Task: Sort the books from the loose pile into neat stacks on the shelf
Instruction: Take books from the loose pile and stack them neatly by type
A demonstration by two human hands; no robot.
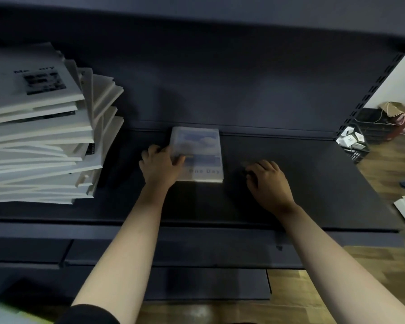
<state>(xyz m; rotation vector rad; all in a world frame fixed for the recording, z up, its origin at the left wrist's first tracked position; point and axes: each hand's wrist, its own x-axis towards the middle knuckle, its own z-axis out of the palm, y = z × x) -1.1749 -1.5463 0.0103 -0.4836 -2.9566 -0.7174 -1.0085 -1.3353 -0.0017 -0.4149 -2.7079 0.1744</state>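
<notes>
Far left on the dark matte shelf (313, 183) we see the loose pile (38, 141): thin, flat pale-grey paperbacks w/ off-white page edges, stacked crooked, corners fanning out to the right, a few leaning on edge against the pile's right side. The top cover has blurred black print.

Mid-shelf, well apart from the pile, one small rectangular book (201, 146) lies flat, far end near the back panel. Its cover is glossy w/ a soft blue sky-and-cloud pic and a pale band reading "One Day".

Our left hand (160, 166) holds this book at its left edge: thumb across the cover, fingers curled alongside.

Our right hand (267, 181) sits just right of the book, not touching it. Fingers are loosely bent, tips down on the shelf, holding nothing.

Far right: a perforated metal upright (369, 94), then a black lattice crate (354, 141) w/ small white boxes, on wood-plank floor (384, 174).
</notes>
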